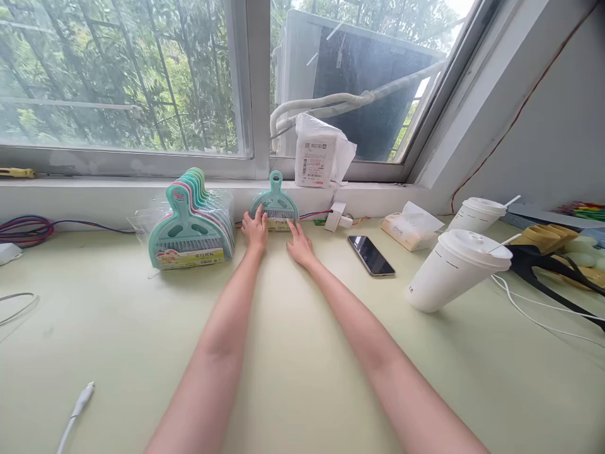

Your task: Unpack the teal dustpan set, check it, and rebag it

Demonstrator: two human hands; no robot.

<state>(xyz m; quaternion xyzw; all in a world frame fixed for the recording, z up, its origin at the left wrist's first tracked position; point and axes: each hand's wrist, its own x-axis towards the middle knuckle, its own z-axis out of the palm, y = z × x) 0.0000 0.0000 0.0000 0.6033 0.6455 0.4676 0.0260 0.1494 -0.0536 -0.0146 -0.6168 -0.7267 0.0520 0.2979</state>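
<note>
A turquoise dustpan and brush set [275, 189] in clear packaging stands upright against the low wall beneath the window. My left hand [256, 228] rests at its lower left side, fingers spread and partly over its front. At its lower right edge is my right hand [301, 244], with stretched fingers touching the label area. Both hands are open; neither visibly grips the set. To the left, a row of similar dustpan and brush sets [186, 230] in turquoise, pink and yellow stands close together, handles up. The back of the single set is hidden.
A black phone [371, 255], a tissue pack [410, 228] and white lidded cups [456, 268] with straws are on the right. A wrapped white package [317, 154] sits on the sill. Coiled wires [28, 229] and a white cable [81, 403] lie left.
</note>
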